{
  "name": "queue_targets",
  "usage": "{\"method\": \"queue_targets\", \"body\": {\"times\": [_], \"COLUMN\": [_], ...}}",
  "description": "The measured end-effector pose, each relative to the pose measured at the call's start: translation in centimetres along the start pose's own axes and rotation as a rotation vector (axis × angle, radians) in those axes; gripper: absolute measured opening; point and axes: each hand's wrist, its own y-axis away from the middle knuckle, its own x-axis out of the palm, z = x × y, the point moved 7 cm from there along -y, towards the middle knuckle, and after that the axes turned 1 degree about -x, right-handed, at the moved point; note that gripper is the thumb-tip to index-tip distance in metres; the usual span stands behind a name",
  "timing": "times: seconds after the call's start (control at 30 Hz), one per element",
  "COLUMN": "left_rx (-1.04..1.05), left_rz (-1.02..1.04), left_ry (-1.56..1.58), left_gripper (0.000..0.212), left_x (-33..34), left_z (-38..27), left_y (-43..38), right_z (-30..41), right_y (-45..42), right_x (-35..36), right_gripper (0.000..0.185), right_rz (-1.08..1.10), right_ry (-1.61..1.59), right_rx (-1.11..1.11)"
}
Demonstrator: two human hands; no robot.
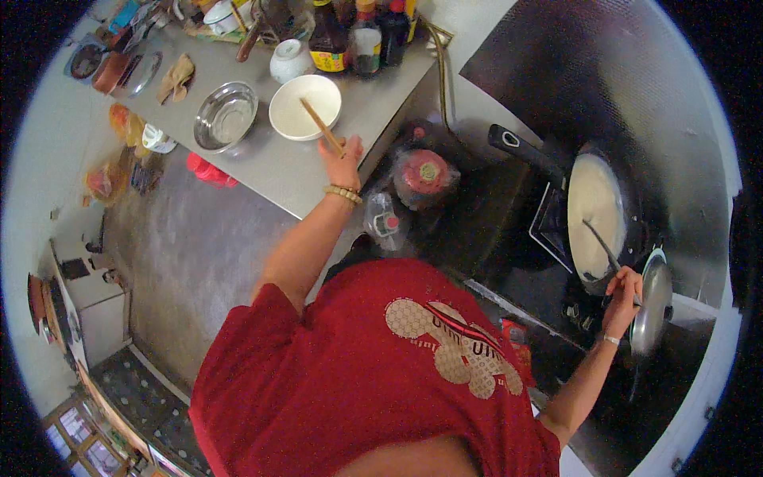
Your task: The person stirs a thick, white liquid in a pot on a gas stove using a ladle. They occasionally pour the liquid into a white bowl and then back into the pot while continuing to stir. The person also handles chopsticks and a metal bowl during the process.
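Observation:
On the counter's front edge, my left hand (pixel 342 164) is at the near rim of a white bowl (pixel 285 110). Wooden chopsticks (pixel 319 122) lean out of the bowl and pass between its thumb and fingers; whether the fingers grip them or the rim is unclear. Over the stove, my right hand (pixel 624 292) is closed around the thin handle of a utensil (pixel 605 247). The utensil's head is hidden in pale, creamy liquid (pixel 593 203) that fills a dark pan (pixel 633 208) with a black handle (pixel 524 149).
A steel basin (pixel 226 118), an upturned bowl (pixel 291 61) and sauce bottles (pixel 328 42) stand on the steel counter (pixel 268 170). A pan lid (pixel 651 307) leans right of my right hand. Below the counter's right edge are a bagged red item (pixel 423 176) and a plastic jug (pixel 384 220).

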Motion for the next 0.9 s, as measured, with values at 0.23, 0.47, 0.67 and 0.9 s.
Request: {"method": "queue_targets", "body": {"times": [0.23, 0.47, 0.67, 0.9], "left_rx": [0.165, 0.012, -0.168, -0.315], "left_rz": [-0.193, -0.264, -0.207, -0.09], "left_ry": [0.104, 0.033, 0.046, -0.012], "left_gripper": [0.027, 0.082, 0.081, 0.065], "left_x": [0.3, -1.3, -2.2, -5.0], "left_z": [-0.8, -4.6, -7.2, -7.3], "left_y": [-4.3, -3.9, -4.6, -9.5], "right_z": [-1.2, 2.3, 0.2, 1.4], "right_y": [-1.9, -0.8, -2.5, -2.0], "right_x": [-6.8, -5.1, -1.8, -7.2], "right_gripper": [0.019, 0.027, 0.025, 0.023], "right_rz": [-0.179, 0.014, -0.019, -0.116], "right_ry": [0.023, 0.042, 0.149, 0.093], "right_rx": [0.103, 0.057, 0.013, 0.084]}}
